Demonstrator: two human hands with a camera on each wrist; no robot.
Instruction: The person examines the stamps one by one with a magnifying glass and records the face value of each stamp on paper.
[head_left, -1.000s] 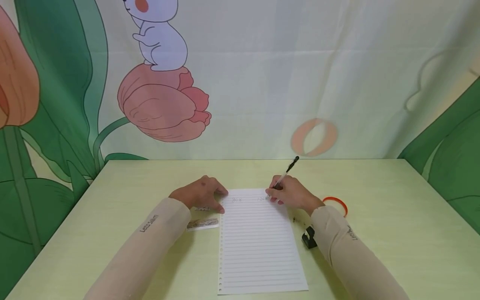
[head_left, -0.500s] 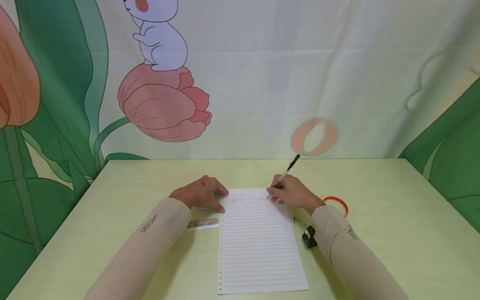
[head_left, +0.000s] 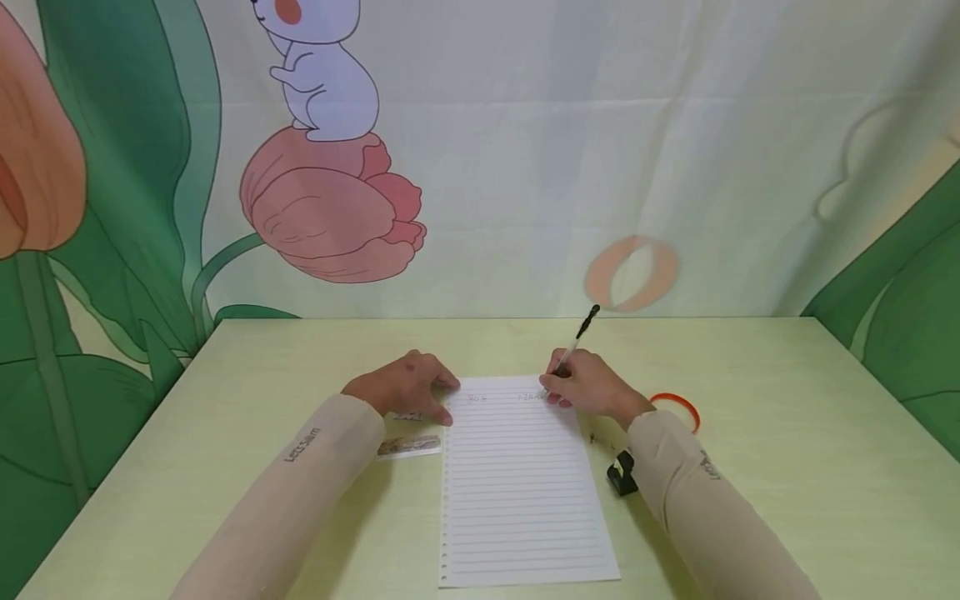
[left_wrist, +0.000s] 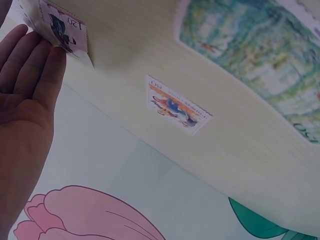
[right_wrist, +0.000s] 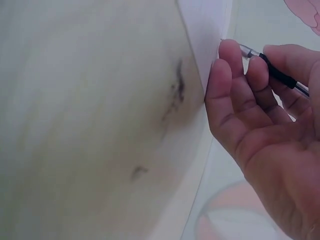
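Observation:
Lined paper (head_left: 525, 492) with punched holes down its left side lies on the table, faint handwriting on its top line. My right hand (head_left: 588, 385) pinches a pen (head_left: 567, 354), its tip at the upper right of the sheet; the right wrist view shows the pen (right_wrist: 280, 75) between thumb and fingers. With fingers spread, my left hand (head_left: 408, 386) rests at the paper's upper left edge. In the left wrist view a stamp marked 120 (left_wrist: 62, 30) is beside the fingertips of the left hand (left_wrist: 27, 95), and a smaller stamp (left_wrist: 176, 107) lies apart on the table.
A long picture strip (head_left: 408, 447) lies left of the paper. To its right are a black object (head_left: 622, 473) beside the right sleeve, an orange ring (head_left: 686, 408) behind the wrist, and small dark marks on the tabletop. A printed curtain (head_left: 510, 167) hangs behind the table.
The pen and my right hand have shifted slightly right along the top line, where more writing shows. My left hand keeps its place at the paper's edge.

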